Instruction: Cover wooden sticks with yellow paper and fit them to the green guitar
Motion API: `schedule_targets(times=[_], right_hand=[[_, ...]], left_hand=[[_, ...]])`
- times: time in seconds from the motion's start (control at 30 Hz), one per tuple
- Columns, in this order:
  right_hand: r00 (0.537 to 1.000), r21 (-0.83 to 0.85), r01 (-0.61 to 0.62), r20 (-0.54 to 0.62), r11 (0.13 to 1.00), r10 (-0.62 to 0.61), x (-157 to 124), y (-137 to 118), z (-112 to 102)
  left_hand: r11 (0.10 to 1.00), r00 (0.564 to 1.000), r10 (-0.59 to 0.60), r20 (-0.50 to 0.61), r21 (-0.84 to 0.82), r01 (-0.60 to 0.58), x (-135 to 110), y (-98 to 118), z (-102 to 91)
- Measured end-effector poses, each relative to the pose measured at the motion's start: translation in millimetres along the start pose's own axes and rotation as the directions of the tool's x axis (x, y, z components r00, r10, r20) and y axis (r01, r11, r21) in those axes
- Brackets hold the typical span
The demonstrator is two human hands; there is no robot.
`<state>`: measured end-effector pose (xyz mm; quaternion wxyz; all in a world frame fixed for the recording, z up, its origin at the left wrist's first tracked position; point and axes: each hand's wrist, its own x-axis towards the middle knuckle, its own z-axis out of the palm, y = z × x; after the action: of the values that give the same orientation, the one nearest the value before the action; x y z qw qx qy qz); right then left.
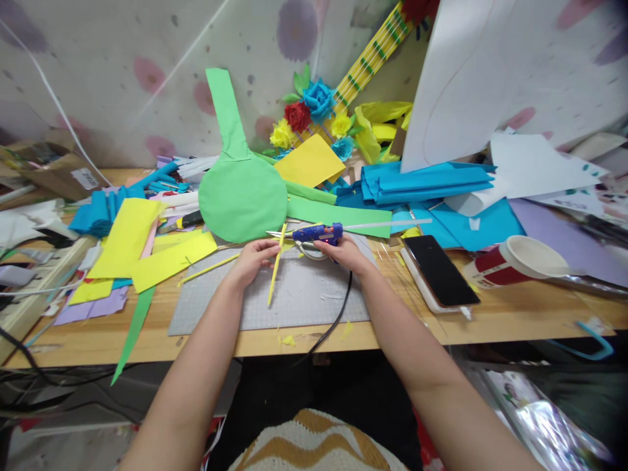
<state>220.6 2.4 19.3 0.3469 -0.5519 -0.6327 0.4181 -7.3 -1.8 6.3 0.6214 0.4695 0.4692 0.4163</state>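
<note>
Between the fingers of my left hand (256, 259) is a narrow yellow paper strip (275, 275), tilted and hanging over the grey cutting mat (216, 302). My right hand (346, 252) is wrapped round a blue hot glue gun (314, 233), whose nozzle points left at the strip. A long clear glue stick (387, 224) sticks out of its back end. Scissors (275, 234) lie partly hidden behind the strip and the glue gun. Just beyond my hands rests a green paper shape (243, 196), a disc with a long neck. Another yellow strip (209, 269) lies left of my left hand.
At right are a black phone (439, 268) on a white block and a red and white paper cup (513, 261). Yellow paper sheets (126, 237) and a utility knife (186, 221) lie left. A paper-flower guitar (367, 62) leans behind. The glue gun's black cord (338, 314) crosses the mat.
</note>
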Motion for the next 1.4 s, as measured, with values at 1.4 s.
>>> schedule_targets(times=[1.4], right_hand=[[0.908,-0.483,-0.255,-0.418,0.838,0.035,18,33,-29]], left_hand=[[0.870,0.969,0.115,-0.221,-0.448,-0.205,6,-4,6.1]])
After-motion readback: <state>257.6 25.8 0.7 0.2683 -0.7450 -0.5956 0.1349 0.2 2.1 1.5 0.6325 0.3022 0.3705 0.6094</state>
